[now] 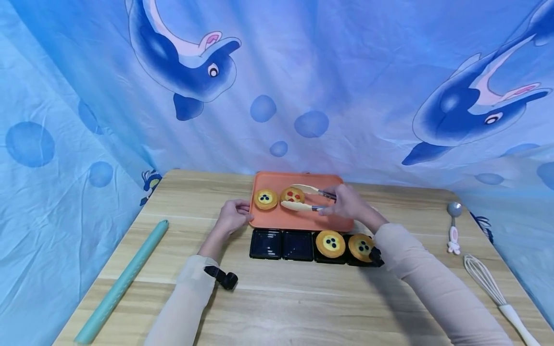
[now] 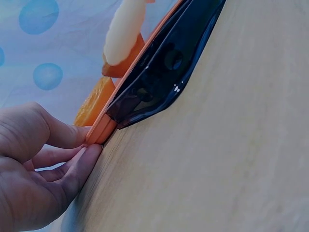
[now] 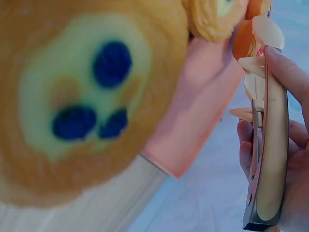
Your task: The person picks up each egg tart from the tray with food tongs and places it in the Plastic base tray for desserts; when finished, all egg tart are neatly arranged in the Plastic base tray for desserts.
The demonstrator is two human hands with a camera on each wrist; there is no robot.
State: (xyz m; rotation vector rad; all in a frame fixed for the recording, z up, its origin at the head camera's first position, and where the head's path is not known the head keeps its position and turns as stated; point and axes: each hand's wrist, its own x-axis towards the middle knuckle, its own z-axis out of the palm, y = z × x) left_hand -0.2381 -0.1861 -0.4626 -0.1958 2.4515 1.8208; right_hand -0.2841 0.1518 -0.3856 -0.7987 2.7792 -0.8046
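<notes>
My left hand (image 1: 233,215) pinches the left edge of an orange tray (image 1: 311,220) between thumb and fingers, as the left wrist view shows. My right hand (image 1: 351,203) grips a pair of tongs (image 1: 296,206) with cream-coloured tips. The tips lie on either side of a tart with red toppings (image 1: 291,193) on the tray; whether they press on it, I cannot tell. Left of it on the tray sits a tart with dark berries (image 1: 266,198). In the right wrist view the tongs (image 3: 274,145) run along the palm, and a berry tart (image 3: 159,63) looms large in front.
Black square boxes (image 1: 266,244) line the tray's near side; the two right ones hold berry tarts (image 1: 330,243). A teal rolling pin (image 1: 125,278) lies at the left. On the right are a spoon with a rabbit handle (image 1: 453,233) and a whisk (image 1: 486,281). A blue curtain (image 1: 277,96) hangs behind.
</notes>
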